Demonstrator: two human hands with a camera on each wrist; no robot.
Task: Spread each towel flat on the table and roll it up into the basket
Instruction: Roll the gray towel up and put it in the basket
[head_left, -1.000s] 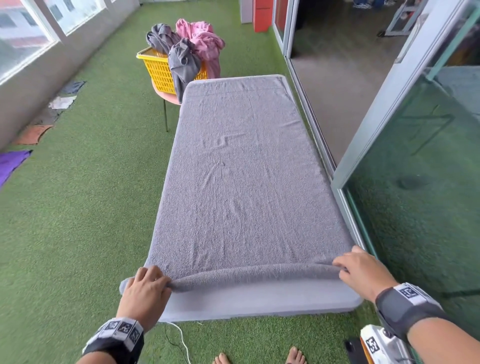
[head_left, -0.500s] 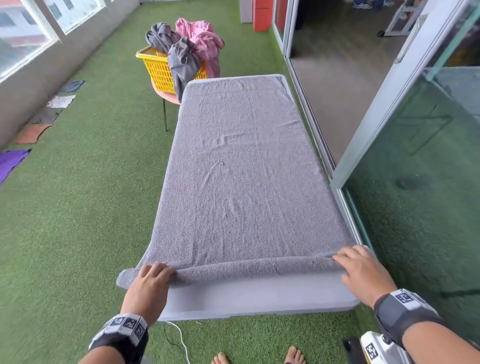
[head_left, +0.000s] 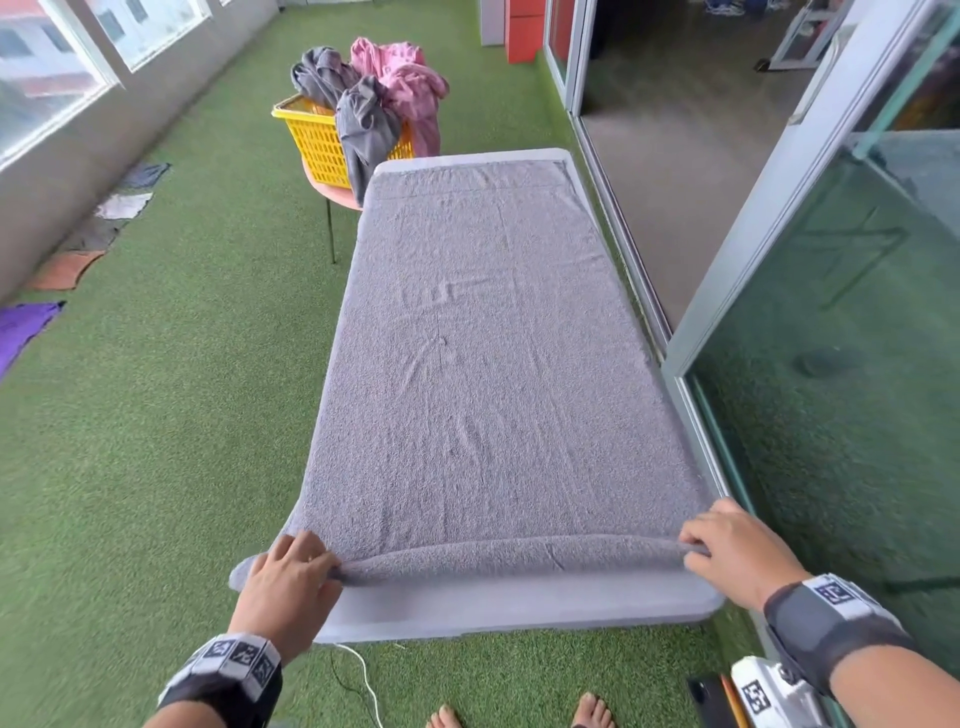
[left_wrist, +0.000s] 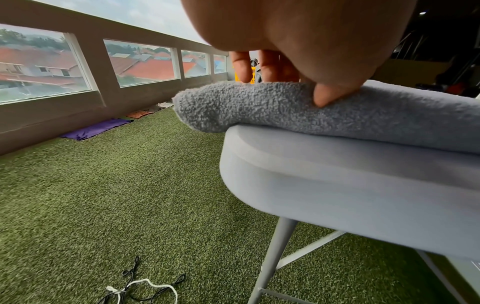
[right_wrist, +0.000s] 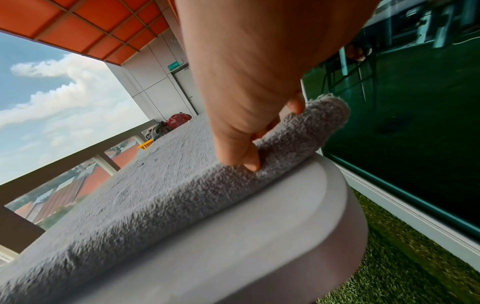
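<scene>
The grey towel (head_left: 488, 374) lies spread along the pale worktop (head_left: 519, 608), its near edge turned over into a low first roll at 6 o'clock. The left hand (head_left: 288, 582) pinches that roll at its 7 o'clock end, which overhangs the worktop corner; the right hand (head_left: 737, 553) pinches the 5 o'clock end. At 11 o'clock, beside the far end, a yellow basket (head_left: 317, 143) holds grey and pink towels (head_left: 384, 88).
</scene>
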